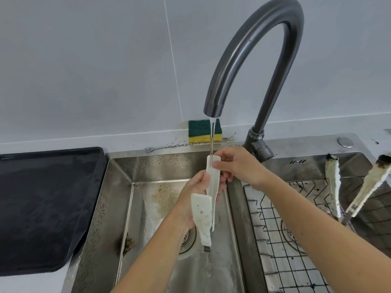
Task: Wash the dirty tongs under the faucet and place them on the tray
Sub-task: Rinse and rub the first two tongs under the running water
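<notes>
White tongs (213, 182) with a few brown specks stand upright over the left sink basin, tips up under the water stream from the dark curved faucet (249, 51). My left hand (195, 188) grips the tongs around the middle. My right hand (239, 166) pinches the upper tip, where the water hits. The handle end hangs down near the drain. A second pair of dirty tongs (357, 187), black with grime at the tips, leans in the right basin. The black tray (46, 204) lies on the counter to the left of the sink.
The steel sink (118, 208) is speckled with dirt. A wire rack (281, 225) covers the right basin. A green and yellow sponge (204, 134) sits against the wall behind the faucet, with a thin metal utensil (169, 147) on the ledge.
</notes>
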`<state>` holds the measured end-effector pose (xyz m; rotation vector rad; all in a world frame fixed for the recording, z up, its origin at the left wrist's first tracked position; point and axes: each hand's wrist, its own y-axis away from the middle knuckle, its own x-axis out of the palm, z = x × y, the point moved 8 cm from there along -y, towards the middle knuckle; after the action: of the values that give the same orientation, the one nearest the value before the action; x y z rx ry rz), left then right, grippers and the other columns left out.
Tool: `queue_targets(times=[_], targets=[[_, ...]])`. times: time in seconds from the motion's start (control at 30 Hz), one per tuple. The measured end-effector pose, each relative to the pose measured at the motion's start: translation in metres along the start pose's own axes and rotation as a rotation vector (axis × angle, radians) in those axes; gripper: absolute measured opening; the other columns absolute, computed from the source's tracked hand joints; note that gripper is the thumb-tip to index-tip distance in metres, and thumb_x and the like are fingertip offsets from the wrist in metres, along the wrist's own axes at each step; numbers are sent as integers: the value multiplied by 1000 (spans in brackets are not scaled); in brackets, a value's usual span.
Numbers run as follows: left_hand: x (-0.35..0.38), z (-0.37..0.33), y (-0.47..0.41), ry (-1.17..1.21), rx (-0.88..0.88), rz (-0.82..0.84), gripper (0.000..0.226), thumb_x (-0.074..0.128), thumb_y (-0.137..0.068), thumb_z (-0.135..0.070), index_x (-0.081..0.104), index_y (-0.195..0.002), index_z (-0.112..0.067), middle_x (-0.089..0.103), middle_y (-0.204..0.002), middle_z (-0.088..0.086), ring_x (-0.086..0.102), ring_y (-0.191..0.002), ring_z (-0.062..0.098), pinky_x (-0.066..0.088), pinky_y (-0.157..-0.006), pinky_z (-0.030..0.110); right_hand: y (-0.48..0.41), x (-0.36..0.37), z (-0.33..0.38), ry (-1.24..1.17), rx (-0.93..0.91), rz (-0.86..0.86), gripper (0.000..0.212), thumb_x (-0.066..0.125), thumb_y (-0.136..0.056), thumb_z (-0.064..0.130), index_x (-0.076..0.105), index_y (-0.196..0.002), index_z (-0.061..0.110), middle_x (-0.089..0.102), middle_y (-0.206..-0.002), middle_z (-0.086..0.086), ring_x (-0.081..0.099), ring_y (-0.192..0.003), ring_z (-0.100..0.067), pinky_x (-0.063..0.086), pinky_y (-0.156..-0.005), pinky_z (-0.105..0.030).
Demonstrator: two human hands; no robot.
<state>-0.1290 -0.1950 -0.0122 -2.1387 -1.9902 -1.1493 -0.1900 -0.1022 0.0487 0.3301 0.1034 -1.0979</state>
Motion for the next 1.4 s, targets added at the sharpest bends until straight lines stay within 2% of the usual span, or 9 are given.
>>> queue_targets(times=[0.3, 0.47, 0.57, 0.63, 0.77, 0.9, 1.1, 1.2, 1.4], targets=[[15, 1, 8, 35, -11, 73, 28, 36, -99, -20, 58, -95, -2, 65, -76, 7, 55, -58, 16, 43, -52, 27, -1, 7, -9, 0, 34, 15, 7, 61, -88, 11, 65, -89, 5, 59, -67, -5, 52, -55, -13, 43, -52, -23], [22, 7, 11, 88, -107, 236, 38, 86, -57, -38, 74, -79, -8, 65, -76, 5, 58, -57, 13, 49, -51, 25, -4, 13, -16, 46, 68, 42, 22, 62, -86, 6, 60, -107, 12, 57, -75, -13, 52, -49, -11, 46, -51, -27], [9, 12, 13, -10, -149, 66, 27, 52, -94, -27, 65, -93, -4, 61, -88, 12, 60, -55, 14, 52, -48, 25, -4, 20, -18, 20, 82, 86, 25, 65, -83, 6, 59, -107, 11, 55, -75, -15, 51, -48, -12, 46, -50, -29], [2, 14, 16, -41, -180, 2, 32, 35, -102, -20, 61, -95, -2, 65, -84, 11, 58, -52, 14, 48, -44, 23, -3, 24, -17, 13, 93, 126, 25, 67, -82, 6, 58, -105, 10, 54, -72, -13, 49, -47, -13, 43, -47, -27], [-4, 19, 16, -18, -240, -52, 22, 39, -101, -18, 56, -93, -6, 59, -64, 5, 49, -46, 12, 39, -37, 19, -3, 27, -25, 2, 154, 135, 23, 63, -83, 3, 56, -104, 3, 51, -66, -7, 41, -42, -8, 31, -35, -21], [1, 25, 16, 22, -280, -3, 14, 39, -100, -13, 51, -94, -9, 52, -63, 5, 41, -40, 10, 32, -34, 17, -8, 21, -24, 82, 118, -5, 9, 54, -90, 5, 58, -82, 7, 52, -59, -2, 40, -34, -1, 29, -36, -17], [6, 4, 5, -5, -124, 44, 10, 43, -98, -18, 50, -93, -15, 49, -57, 0, 39, -37, 7, 29, -33, 16, -7, 17, -6, -88, 16, -124, 14, 57, -92, 13, 60, -79, 10, 51, -51, 12, 44, -38, 2, 33, -40, -9], [11, -11, -4, -60, 13, 56, 8, 43, -98, -15, 51, -95, -13, 51, -59, 2, 43, -38, 9, 32, -34, 18, -6, 17, 0, -286, 27, -55, 7, 56, -89, 2, 59, -95, 2, 57, -63, -3, 51, -41, -7, 42, -42, -18], [20, -23, -18, -45, 71, 109, 26, 65, -74, -7, 57, -96, -17, 57, -60, 4, 51, -42, 14, 41, -38, 21, -7, 12, 1, -226, 11, -13, 6, 57, -85, -2, 61, -84, 1, 57, -60, -8, 48, -45, -22, 45, -42, -26]])
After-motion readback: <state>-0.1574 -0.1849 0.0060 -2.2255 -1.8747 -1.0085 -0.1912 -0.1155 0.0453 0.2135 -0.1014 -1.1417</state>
